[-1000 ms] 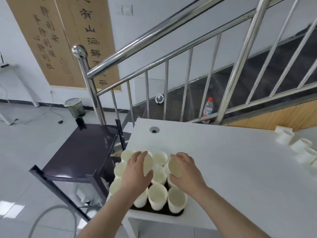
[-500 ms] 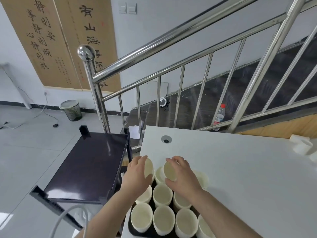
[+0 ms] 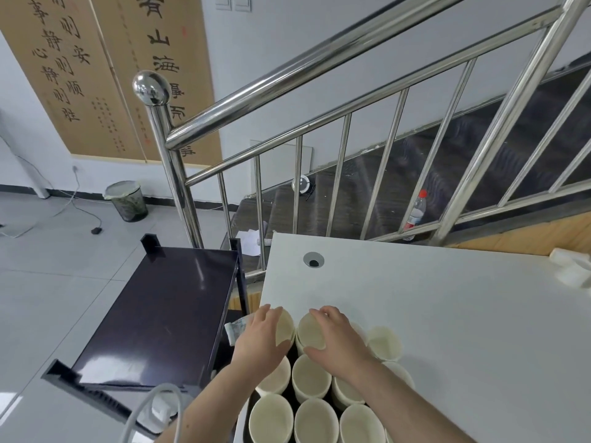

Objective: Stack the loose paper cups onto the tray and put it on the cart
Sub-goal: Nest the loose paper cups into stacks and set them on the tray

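Brown calligraphy scrolls with black characters (image 3: 105, 75) hang on the pale wall at far left, above a black mesh wastebasket lined with a light bag (image 3: 126, 201) standing on the grey tiled floor. Beside them a polished steel stair railing (image 3: 287, 68) climbs to the right from a ball-topped newel post, with a clear plastic bottle with a red cap (image 3: 415, 212) upright on the dark stairs behind its bars. In front of the post, a dark glossy-topped metal cart (image 3: 160, 314) stands just beside the left edge of the white desk (image 3: 447, 330). At the desk's near left corner, a dark flat tray (image 3: 289, 393) sits packed with cream paper cups (image 3: 311, 378), mouths up, in close rows that run out of the bottom of the view. The person's left hand (image 3: 260, 340) curls round a cup (image 3: 285, 327) in the tray's far row, fingers over its rim and the cup tilted. Next to it, the right hand (image 3: 335, 342) grips the neighbouring cup (image 3: 311, 330), fingers over the far rim and thumb under the near one, its mouth tipped toward the camera. Both held cups touch the cups around them. At the desk's far right edge, several loose white paper cups (image 3: 572, 266) lie well apart from the tray, blurred at the frame's edge.
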